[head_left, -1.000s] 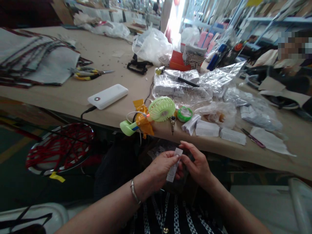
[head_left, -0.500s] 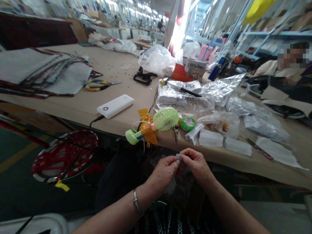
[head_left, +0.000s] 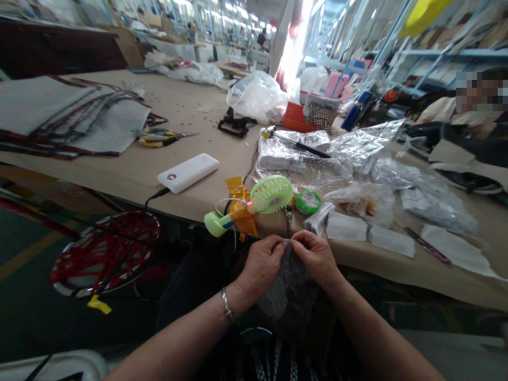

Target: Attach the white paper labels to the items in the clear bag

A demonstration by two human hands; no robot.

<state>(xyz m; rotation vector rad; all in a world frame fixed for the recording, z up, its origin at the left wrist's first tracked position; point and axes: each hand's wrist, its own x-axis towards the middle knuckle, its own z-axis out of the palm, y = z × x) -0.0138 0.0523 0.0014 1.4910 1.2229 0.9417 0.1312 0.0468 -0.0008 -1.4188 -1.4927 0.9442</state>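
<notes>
My left hand (head_left: 260,264) and my right hand (head_left: 315,258) meet below the table edge, fingertips pinched together at the top of a thin clear plastic bag (head_left: 291,288) that hangs between them over my lap. A pale paper strip shows faintly inside the bag. Just above my hands on the table lie a small green fan (head_left: 270,194) wrapped with orange tape, a small screwdriver (head_left: 289,216) and a green tape roll (head_left: 309,201). Stacks of white labels (head_left: 346,226) lie to the right of them.
A white power bank (head_left: 188,172) with a cable lies left on the tan table (head_left: 130,169). Pliers (head_left: 159,136), fabric panels (head_left: 67,114), clear bags (head_left: 357,145) and a red box (head_left: 294,116) are farther back. A red-strapped wheel (head_left: 105,251) stands below left. A person sits at far right.
The white strip that I held upright a second ago has gone down into the clear bag. My hands have risen closer to the table edge and pinch the bag's top.
</notes>
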